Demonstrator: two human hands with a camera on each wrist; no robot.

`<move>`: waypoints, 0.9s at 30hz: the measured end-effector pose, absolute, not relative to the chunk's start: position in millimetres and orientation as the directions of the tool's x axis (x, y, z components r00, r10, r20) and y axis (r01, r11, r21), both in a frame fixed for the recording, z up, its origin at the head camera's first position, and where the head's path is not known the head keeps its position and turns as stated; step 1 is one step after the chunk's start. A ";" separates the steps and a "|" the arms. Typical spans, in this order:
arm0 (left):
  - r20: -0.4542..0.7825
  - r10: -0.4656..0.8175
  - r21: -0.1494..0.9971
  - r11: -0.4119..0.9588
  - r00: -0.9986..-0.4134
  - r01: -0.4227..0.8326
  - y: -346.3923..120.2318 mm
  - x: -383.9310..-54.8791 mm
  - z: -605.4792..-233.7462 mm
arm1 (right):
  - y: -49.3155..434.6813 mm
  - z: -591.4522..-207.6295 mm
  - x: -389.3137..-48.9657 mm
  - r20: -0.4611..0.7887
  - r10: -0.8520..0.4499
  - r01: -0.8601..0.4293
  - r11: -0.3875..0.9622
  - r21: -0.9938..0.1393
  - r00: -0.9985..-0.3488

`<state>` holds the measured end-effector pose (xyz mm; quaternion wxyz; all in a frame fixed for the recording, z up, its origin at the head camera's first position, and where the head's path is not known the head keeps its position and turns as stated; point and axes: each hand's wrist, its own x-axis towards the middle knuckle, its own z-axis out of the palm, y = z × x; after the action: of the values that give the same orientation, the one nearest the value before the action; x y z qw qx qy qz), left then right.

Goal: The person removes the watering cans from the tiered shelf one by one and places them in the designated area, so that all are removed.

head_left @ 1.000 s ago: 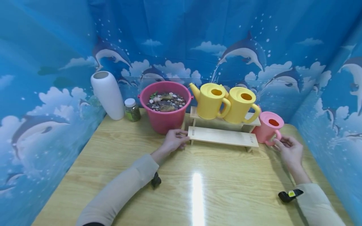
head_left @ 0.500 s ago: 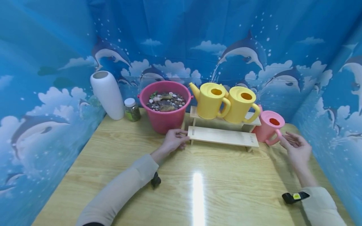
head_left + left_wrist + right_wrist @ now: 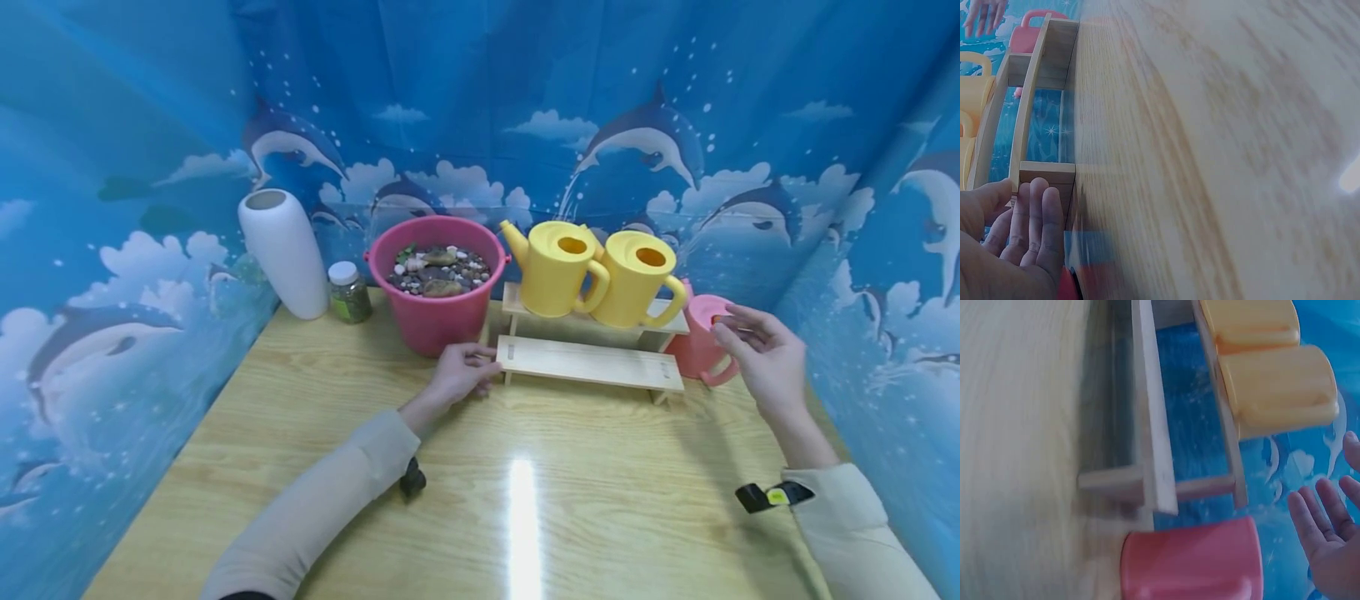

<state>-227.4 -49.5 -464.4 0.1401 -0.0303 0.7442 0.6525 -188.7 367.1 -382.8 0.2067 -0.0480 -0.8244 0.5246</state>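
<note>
A two-step wooden shelf (image 3: 588,363) stands on the table. My left hand (image 3: 461,369) pinches the left end of its lower board; in the left wrist view the thumb (image 3: 994,192) lies at the board's end, with the other fingers beside and under it. Two yellow watering cans, a left one (image 3: 553,279) and a right one (image 3: 628,287), sit on the upper step. At the shelf's right end a pink watering can (image 3: 693,348) stands upright on the table. My right hand (image 3: 768,358) hovers over it with loosely spread fingers, hiding part of its top and handle, and holds nothing.
A pink bucket (image 3: 442,321) of pebbles stands left of the shelf. Beyond it are a small jar with a white lid (image 3: 350,293) and a tall white vase (image 3: 288,254). Blue dolphin-print curtains (image 3: 450,100) close in the back and both sides of the wooden table (image 3: 420,533).
My right hand has come away from the pink can's handle, drawn back to the right, then risen and moved left over the can's top. My left hand stays at the shelf's end.
</note>
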 end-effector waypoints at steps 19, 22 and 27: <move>-0.261 0.117 0.956 0.168 -0.958 -0.240 -49.2 -227.4 -463.5 | 318.5 -376.2 -222.4 0.376 0.193 -0.268 0.426 -0.864 -0.906; -0.253 0.117 0.958 0.167 -0.960 -0.232 -49.1 -227.7 -464.0 | 319.3 -372.9 -222.3 0.375 0.162 -0.272 0.444 -0.854 -0.913; -0.245 0.126 0.960 0.166 -0.961 -0.223 -48.8 -227.1 -463.3 | 326.1 -368.0 -215.8 0.356 0.165 -0.253 0.444 -0.859 -0.920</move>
<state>-227.1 -48.8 -463.3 0.1353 -0.0325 0.7516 0.6448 -215.8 326.1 -368.0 0.1984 0.0266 -0.8263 0.5265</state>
